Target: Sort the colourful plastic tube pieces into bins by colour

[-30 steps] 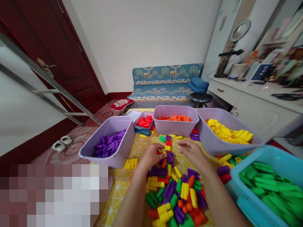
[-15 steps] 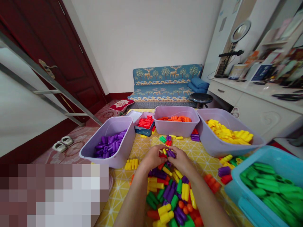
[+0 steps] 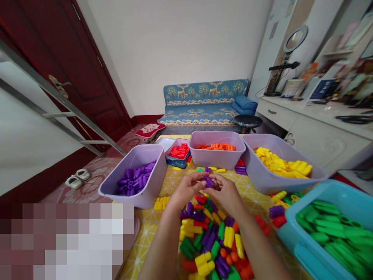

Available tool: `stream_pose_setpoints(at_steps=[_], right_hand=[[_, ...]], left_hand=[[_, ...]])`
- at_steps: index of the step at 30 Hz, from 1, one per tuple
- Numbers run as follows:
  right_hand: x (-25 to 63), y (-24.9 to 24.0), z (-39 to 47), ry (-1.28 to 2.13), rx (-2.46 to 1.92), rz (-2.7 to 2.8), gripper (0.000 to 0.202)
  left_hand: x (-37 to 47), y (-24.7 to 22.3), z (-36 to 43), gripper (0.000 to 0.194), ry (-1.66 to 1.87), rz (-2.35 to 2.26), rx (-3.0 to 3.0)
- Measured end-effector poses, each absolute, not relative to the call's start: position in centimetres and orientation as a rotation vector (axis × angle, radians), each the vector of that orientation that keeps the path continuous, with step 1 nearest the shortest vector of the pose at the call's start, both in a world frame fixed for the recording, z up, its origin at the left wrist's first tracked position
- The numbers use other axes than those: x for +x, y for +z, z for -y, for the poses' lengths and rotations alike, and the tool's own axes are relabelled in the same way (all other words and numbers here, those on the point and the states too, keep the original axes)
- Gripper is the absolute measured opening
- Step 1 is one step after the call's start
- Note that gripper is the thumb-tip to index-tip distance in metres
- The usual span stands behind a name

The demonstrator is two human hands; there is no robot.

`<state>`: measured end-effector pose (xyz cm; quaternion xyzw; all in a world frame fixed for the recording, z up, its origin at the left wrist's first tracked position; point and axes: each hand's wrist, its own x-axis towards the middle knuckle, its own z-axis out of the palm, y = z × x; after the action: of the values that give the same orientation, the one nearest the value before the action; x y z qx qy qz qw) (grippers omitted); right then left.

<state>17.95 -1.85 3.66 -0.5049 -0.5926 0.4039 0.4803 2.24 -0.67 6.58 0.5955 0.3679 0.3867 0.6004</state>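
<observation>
My left hand and my right hand meet above the yellow patterned tablecloth, fingers closed on a purple plastic building block between them. Fingertips cover part of this block. Below and between my forearms spreads a pile of bullet-shaped blocks in several colours, among them a yellow block, a green block and orange blocks. A short row of yellow blocks lies left of my left wrist.
Around the pile stand a lilac bin with purple blocks, a small box with red ones, a lilac bin with orange, another bin with yellow, and a turquoise bin with green. A ladder leans at left.
My hands have lifted slightly off the pile, and the purple block now shows more clearly between my fingers. The bins have not moved.
</observation>
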Motion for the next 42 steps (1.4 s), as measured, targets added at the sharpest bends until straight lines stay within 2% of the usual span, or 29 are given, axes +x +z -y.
stream_pose_setpoints(at_steps=[4,8,13,16,19,22,25,28,31,34,37,39,42], right_hand=[[17.3,4.2,2.2,0.967,-1.154,1.467,0.047],[17.7,4.4,2.2,0.911,-1.180,1.447,0.038],[18.1,4.5,2.0,0.939,-1.154,1.331,0.034],[18.1,4.2,1.9,0.950,-1.170,1.280,0.034],[18.2,3.6,1.6,0.914,-1.222,1.284,0.033],[18.8,3.1,1.2,0.837,-1.286,1.339,0.032],[19.8,3.3,1.1,0.753,-1.393,1.480,0.025],[21.0,3.9,1.7,0.693,-1.608,1.755,0.021],[21.9,4.2,2.6,0.704,-1.765,2.031,0.032],[21.6,3.8,3.1,0.744,-1.748,2.179,0.044],[20.4,3.0,3.1,0.732,-1.712,2.193,0.058],[19.5,2.5,2.9,0.738,-1.661,2.161,0.065],[18.3,2.0,2.3,0.748,-1.521,1.989,0.059]], left_hand=[[2.3,7.9,0.9,0.042,1.082,-0.929,1.271],[0.8,10.0,1.1,0.040,1.539,-1.014,1.085],[-2.3,12.6,1.7,0.058,2.176,-0.894,0.684],[-3.2,13.2,2.0,0.071,2.272,-0.862,0.563],[-2.8,12.7,1.7,0.075,2.157,-0.939,0.556],[-1.9,11.3,1.1,0.061,1.916,-1.093,0.801],[-1.3,9.6,1.0,0.048,1.438,-1.262,1.374],[-0.9,8.4,1.7,0.059,0.786,-1.376,1.857],[-0.3,8.1,2.4,0.074,0.359,-1.365,2.079],[0.7,7.9,2.6,0.080,0.232,-1.425,2.176],[1.7,6.9,2.2,0.074,0.203,-1.459,2.203],[2.4,5.7,1.6,0.066,0.303,-1.411,2.192],[3.2,3.8,0.6,0.055,0.621,-1.351,2.085]])
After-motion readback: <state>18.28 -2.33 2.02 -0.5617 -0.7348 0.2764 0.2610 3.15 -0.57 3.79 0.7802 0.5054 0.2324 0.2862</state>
